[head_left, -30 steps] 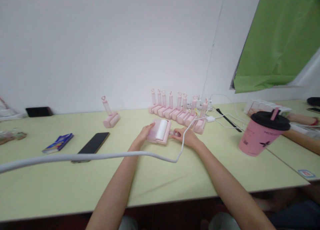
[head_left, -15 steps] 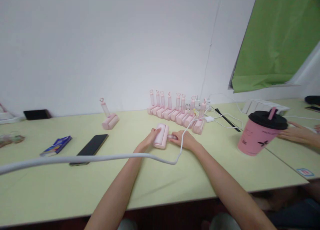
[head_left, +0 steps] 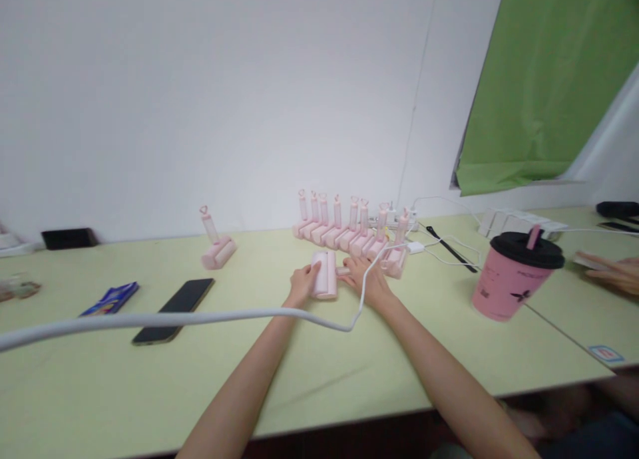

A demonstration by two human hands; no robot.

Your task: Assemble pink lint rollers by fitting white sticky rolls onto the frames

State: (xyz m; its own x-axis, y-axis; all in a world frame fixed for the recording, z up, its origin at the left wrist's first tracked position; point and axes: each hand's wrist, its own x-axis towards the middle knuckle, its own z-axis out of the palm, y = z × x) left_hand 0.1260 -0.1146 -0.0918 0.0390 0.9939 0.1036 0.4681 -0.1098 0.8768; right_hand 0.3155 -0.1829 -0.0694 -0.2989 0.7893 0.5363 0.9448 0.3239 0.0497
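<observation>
One pink roller mid-table, left hand gripping its body, right hand closed on its handle. Eight matching rollers lined up just behind, handles up; another matching roller sits apart to the left, beyond a dark phone. Pink cup right of the right hand, well apart.

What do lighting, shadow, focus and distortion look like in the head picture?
In the head view throughout: even light on the wall; a faint streak, perhaps a shadow, on the table; the near white cable and held pink roller look soft; the cup leans outward, suggesting wide-angle distortion.
</observation>
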